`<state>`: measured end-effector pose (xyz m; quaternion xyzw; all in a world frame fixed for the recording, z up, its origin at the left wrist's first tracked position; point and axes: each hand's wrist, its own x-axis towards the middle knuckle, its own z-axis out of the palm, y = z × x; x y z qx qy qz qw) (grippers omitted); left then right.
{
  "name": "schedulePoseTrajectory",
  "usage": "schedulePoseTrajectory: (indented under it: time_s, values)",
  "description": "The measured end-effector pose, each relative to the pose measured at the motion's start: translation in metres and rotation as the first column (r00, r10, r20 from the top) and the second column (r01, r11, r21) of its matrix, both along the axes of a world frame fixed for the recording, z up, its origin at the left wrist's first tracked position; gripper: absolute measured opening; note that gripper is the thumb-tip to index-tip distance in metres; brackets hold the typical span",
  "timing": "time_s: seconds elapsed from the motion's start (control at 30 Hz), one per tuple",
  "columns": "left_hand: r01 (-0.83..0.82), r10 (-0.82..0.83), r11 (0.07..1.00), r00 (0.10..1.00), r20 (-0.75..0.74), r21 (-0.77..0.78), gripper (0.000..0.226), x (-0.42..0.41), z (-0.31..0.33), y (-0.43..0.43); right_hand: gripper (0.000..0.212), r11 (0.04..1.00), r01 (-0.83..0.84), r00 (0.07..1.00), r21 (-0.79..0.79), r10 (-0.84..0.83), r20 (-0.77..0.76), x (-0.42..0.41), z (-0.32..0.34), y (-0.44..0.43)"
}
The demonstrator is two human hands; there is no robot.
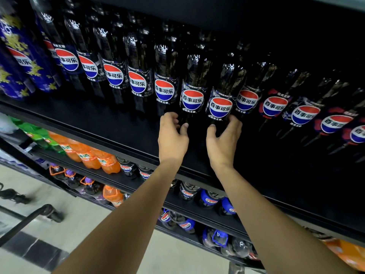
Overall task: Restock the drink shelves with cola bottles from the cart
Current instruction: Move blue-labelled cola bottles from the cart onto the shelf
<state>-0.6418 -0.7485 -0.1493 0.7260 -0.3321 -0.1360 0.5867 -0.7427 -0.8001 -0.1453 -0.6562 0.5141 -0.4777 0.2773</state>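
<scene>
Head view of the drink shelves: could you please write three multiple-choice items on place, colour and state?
1. Orange soda bottles stand: A one level below the cola row; B beside the hands; C on the floor.
2. Top-shelf far-left bottles are: A pink; B blue with gold; C yellow.
3. The left hand and right hand: A hang idle; B hold a cart handle; C each grip a cola bottle.
Answers: 1 A, they show lower left; 2 B, gold shapes on blue; 3 C, fingers curl round neighbouring bottles.
</scene>
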Motion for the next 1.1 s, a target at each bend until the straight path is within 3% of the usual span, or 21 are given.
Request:
schedulePoseTrajectory:
  time_s: [0.33,0.4,0.47,0.53,0.6,0.7,0.77,0.83,0.93,1.1]
  values:
    - [0.012,-0.011,0.998,1.0,-0.007,0.068,0.011,-0.003,0.008,0.003,0.05,1.0,-0.01,1.0,0.02,0.01,-0.006,-0.002,0.005,0.007]
    - [0.054,-0.053,0.994,0.999,-0.012,0.091,0.01,-0.003,0.015,0.008,0.054,0.998,-0.049,0.996,0.045,0.052,-0.065,-0.006,0.009,0.012]
    - [0.128,-0.128,0.973,0.992,-0.01,0.191,0.01,0.0,0.023,0.012,0.06,0.992,-0.078,0.966,0.096,0.099,-0.237,-0.012,0.016,0.016]
    - [0.168,-0.178,0.924,0.984,-0.003,0.344,0.012,0.003,0.036,0.019,0.052,0.998,-0.023,0.881,0.057,0.047,-0.47,-0.023,0.026,0.022]
    - [0.14,-0.25,0.847,0.957,0.151,0.514,0.024,0.002,0.05,0.034,0.036,0.999,-0.026,0.775,-0.041,-0.006,-0.631,-0.034,0.04,0.034]
    - [-0.028,-0.431,0.721,0.764,0.48,0.692,0.042,-0.001,0.071,0.073,0.03,0.978,-0.199,0.647,-0.058,0.087,-0.757,-0.04,0.066,0.058]
    - [-0.124,-0.507,0.67,0.644,0.573,0.732,0.046,0.004,0.083,0.103,0.03,0.944,-0.327,0.572,-0.052,0.153,-0.806,-0.037,0.082,0.076]
    - [-0.198,-0.52,0.651,0.588,0.62,0.733,0.046,0.015,0.095,0.133,0.031,0.889,-0.454,0.492,-0.063,0.191,-0.849,-0.025,0.094,0.094]
    - [-0.264,-0.475,0.624,0.619,0.626,0.735,0.045,0.041,0.111,0.182,0.031,0.795,-0.605,0.401,-0.045,0.255,-0.88,0.006,0.104,0.124]
    - [-0.352,-0.307,0.532,0.767,0.563,0.77,0.042,0.101,0.126,0.287,0.033,0.637,-0.77,0.297,0.031,0.402,-0.866,0.081,0.112,0.187]
